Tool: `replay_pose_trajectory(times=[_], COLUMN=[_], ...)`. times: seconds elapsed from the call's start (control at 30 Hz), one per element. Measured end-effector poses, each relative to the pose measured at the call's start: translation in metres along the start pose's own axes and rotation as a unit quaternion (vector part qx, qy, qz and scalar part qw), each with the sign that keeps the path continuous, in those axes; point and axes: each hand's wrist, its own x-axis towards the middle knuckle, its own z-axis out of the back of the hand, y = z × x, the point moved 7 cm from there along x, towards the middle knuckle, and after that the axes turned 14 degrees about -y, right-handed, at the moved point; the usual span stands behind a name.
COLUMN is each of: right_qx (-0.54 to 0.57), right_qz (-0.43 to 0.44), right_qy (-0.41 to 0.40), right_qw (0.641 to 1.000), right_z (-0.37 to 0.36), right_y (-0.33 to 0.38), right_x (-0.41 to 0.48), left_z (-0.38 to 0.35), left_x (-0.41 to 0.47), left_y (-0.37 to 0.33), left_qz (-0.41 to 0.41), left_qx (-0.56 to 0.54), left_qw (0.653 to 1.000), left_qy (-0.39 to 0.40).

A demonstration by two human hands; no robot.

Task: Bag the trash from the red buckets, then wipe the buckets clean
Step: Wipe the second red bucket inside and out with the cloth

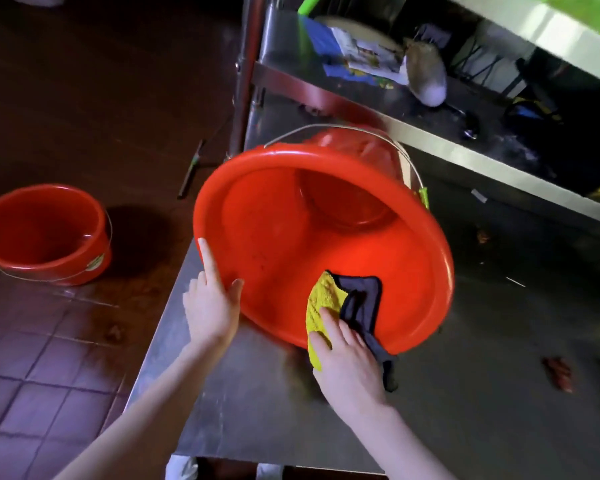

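Note:
A large red bucket [291,230] lies tilted on its side on the steel table [465,375], its mouth facing me and its wire handle up behind it. My left hand [212,303] holds the near-left rim, thumb inside and index finger straight along the outside. My right hand [347,362] presses a yellow and dark grey cloth [326,299] with straight fingers against the inner wall at the lower rim. A second red bucket [42,233] stands upright on the tiled floor at the left; its inside looks bare.
A steel shelf [413,95] above the table carries papers, a ladle and dark items. Small scraps [558,372] lie on the table's right side. A thin stick [191,171] lies on the dark floor beside the table leg.

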Motion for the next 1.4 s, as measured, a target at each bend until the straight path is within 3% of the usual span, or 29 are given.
replay_pose_trajectory(times=[0.23,0.3,0.43,0.6,0.83,0.97,1.13,1.23,1.33,1.4], right_qx=[0.031,0.058,0.129,0.197,0.111,0.138,-0.019,0.008,0.068,0.084], right_qz=[-0.017,-0.012,-0.006,-0.013,-0.094,-0.114,-0.044,-0.006,0.094,0.113], right_qy=[-0.023,-0.025,0.061,0.071,0.051,-0.014,-0.019,-0.002,-0.03,-0.045], right_qw=[0.999,0.998,0.99,0.978,0.988,0.984,0.999,1.0,0.993,0.989], right_z=[-0.019,-0.024,-0.048,-0.062,-0.082,-0.075,-0.086,-0.097,-0.092,-0.094], right_y=[0.009,0.008,0.001,-0.017,-0.068,-0.102,-0.12,-0.113,-0.082,-0.067], right_x=[0.003,0.007,0.014,0.02,0.037,0.061,0.073,0.081,0.062,0.054], left_z=[-0.01,-0.003,0.018,0.003,-0.032,-0.047,-0.065,-0.07,-0.072,-0.074], left_x=[-0.005,-0.003,0.008,0.011,0.007,-0.004,-0.025,-0.029,-0.026,-0.023], left_y=[0.018,0.013,-0.007,-0.043,-0.059,-0.06,-0.048,-0.044,-0.046,-0.045], left_qz=[0.005,-0.021,-0.122,-0.214,-0.197,-0.168,-0.132,-0.106,-0.101,-0.087], left_qx=[-0.019,-0.085,-0.185,-0.113,-0.069,-0.081,-0.071,-0.079,-0.075,-0.074], left_qw=[1.0,0.995,0.969,0.969,0.976,0.981,0.988,0.991,0.992,0.993], left_qy=[-0.021,-0.048,-0.112,-0.045,0.066,0.051,0.017,0.006,0.001,0.002])
